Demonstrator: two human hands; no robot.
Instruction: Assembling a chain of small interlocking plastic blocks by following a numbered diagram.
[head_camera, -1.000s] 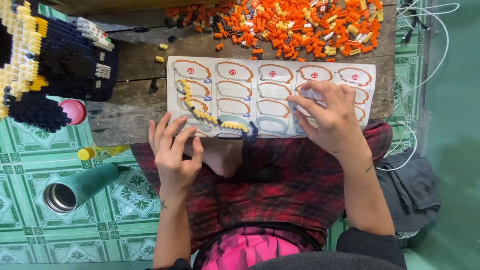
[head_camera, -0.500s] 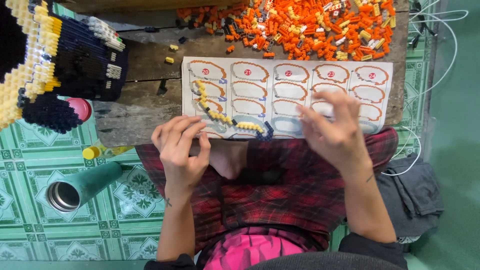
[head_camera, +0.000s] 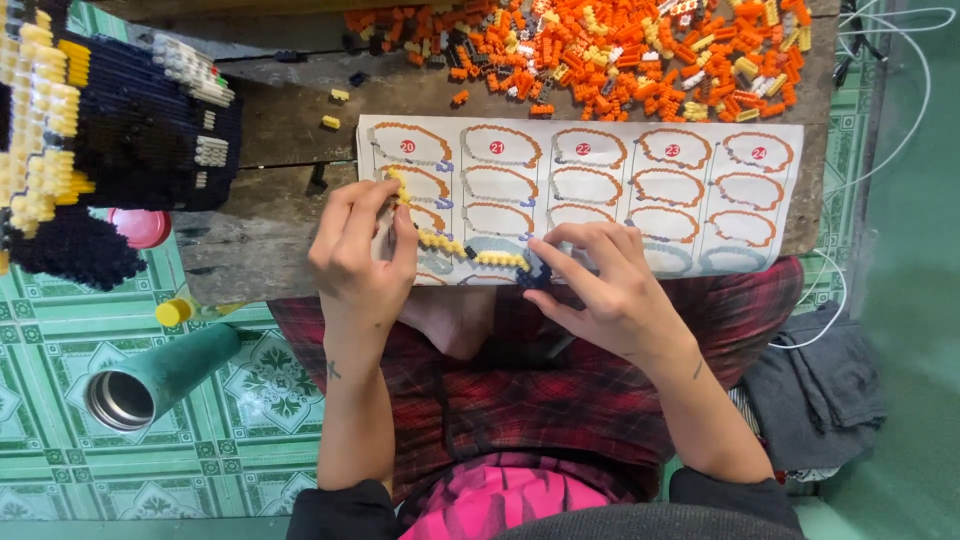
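A curved strip of small yellow and dark building bricks (head_camera: 470, 252) lies on a white instruction sheet (head_camera: 690, 190) printed with ring-shaped diagrams. My left hand (head_camera: 360, 255) pinches the strip's upper left end. My right hand (head_camera: 600, 285) presses its fingertips on the strip's lower right end, near the sheet's front edge. A large heap of loose orange, yellow and white bricks (head_camera: 600, 50) covers the far part of the wooden table (head_camera: 270, 130).
A big dark-blue and yellow brick model (head_camera: 90, 140) stands at the table's left end. On the green tiled floor lie a green metal flask (head_camera: 150, 380), a yellow-capped tube (head_camera: 175, 312) and a pink lid (head_camera: 140, 228). Grey cloth (head_camera: 810, 390) and white cables (head_camera: 900, 100) are at right.
My left hand has moved up from the table edge onto the strip's left end. My right hand has come left across the sheet to the strip's right end.
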